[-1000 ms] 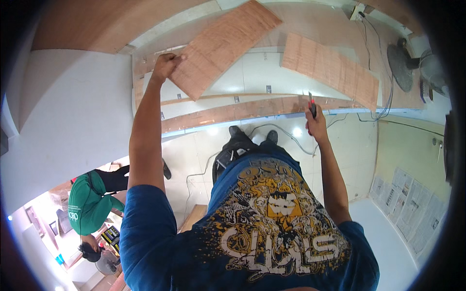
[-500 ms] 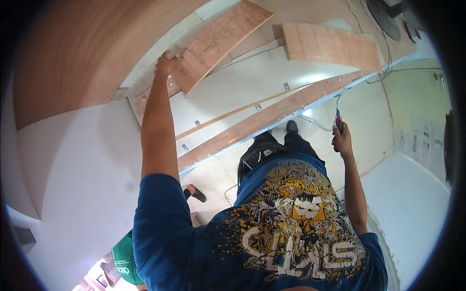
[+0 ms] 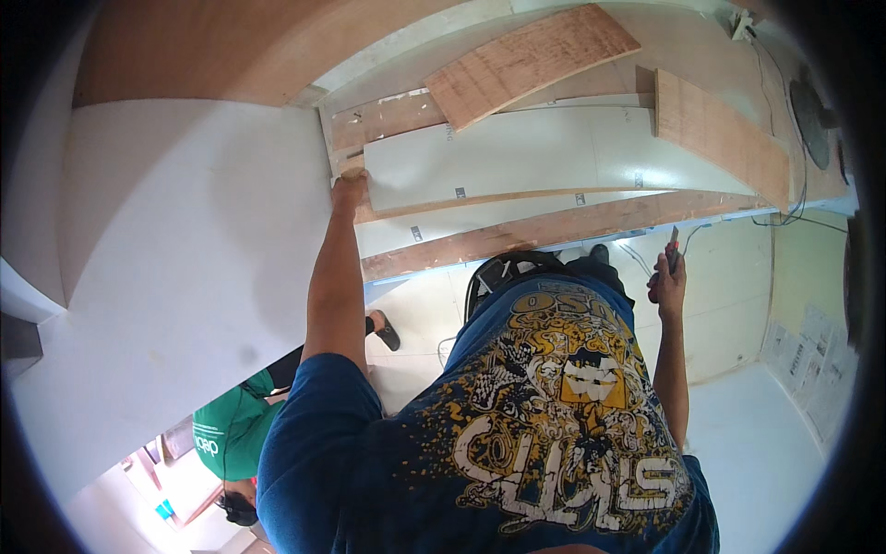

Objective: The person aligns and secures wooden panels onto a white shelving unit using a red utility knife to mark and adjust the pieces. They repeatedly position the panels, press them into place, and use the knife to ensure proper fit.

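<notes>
The left hand (image 3: 349, 191), grip unclear, is at the end of the white panel (image 3: 526, 152) on the surface (image 3: 706, 57), the right hand (image 3: 671, 292), well apart, clasps a utility knife (image 3: 672, 258), and 2 plywood boards (image 3: 535, 63) look cut but not yet fastened.

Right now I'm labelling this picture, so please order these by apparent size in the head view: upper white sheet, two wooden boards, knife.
1. Upper white sheet
2. Left wooden board and right wooden board: too alike, seen at different angles, to rank
3. Knife
</notes>
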Action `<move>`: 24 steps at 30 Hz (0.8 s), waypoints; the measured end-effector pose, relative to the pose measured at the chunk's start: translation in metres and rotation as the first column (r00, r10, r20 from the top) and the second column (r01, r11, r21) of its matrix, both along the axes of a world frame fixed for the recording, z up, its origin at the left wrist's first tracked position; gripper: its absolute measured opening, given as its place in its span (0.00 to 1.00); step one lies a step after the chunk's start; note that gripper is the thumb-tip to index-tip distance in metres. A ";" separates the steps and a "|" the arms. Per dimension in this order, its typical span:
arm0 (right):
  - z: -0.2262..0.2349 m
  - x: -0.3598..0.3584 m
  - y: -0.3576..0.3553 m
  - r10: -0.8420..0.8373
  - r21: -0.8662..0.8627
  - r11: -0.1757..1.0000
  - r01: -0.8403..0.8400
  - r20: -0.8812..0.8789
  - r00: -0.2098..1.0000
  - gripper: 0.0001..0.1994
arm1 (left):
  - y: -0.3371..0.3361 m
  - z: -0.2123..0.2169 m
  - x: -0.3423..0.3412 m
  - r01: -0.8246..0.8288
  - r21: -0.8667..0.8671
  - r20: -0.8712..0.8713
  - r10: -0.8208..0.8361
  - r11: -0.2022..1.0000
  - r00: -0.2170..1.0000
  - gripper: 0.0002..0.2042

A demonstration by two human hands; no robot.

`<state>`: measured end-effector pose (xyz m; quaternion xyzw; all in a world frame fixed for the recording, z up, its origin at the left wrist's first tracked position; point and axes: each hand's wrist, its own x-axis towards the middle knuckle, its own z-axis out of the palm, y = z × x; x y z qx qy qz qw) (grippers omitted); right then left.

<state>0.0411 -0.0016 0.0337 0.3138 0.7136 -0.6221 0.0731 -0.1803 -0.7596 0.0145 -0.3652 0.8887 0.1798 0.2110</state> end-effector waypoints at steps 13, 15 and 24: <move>0.017 -0.149 -0.042 0.258 0.178 0.961 -0.213 -0.293 0.921 0.16 | 0.088 0.029 0.067 -0.152 0.480 -0.303 0.326 0.864 0.896 0.30; 0.037 -0.163 -0.047 0.287 0.104 0.955 -0.277 -0.106 0.952 0.21 | 0.104 0.072 0.088 -0.229 0.496 -0.159 0.347 0.837 0.924 0.30; -0.017 -0.193 -0.076 0.498 0.698 0.641 -0.320 -0.060 0.865 0.23 | 0.127 0.183 0.156 0.142 0.769 -0.489 0.431 0.624 0.758 0.18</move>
